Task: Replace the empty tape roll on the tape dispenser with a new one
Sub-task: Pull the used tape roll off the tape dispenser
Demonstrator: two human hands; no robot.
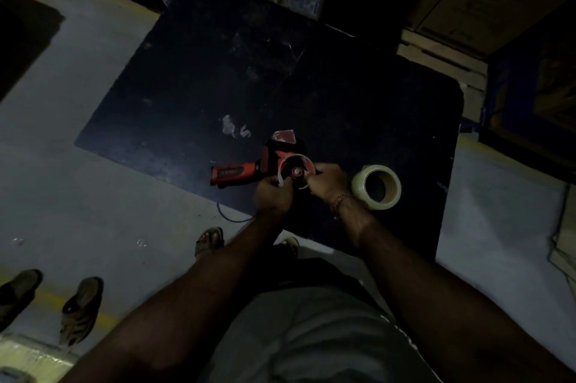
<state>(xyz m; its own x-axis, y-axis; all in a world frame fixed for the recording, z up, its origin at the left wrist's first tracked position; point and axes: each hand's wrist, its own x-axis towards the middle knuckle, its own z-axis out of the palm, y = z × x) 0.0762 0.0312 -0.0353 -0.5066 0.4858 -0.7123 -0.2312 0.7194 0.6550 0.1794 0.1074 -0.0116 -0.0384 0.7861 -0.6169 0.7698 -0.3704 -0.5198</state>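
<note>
While both hands pinch the spent ring, the dispenser could skid or the ring could snag on its hub.

The left hand [271,192] and right hand [327,181] are clamped on the pale empty ring [296,164] of the red dispenser [249,169], lying near the table [218,70] edge; the new roll [376,186] lies just right, untouched.
</note>
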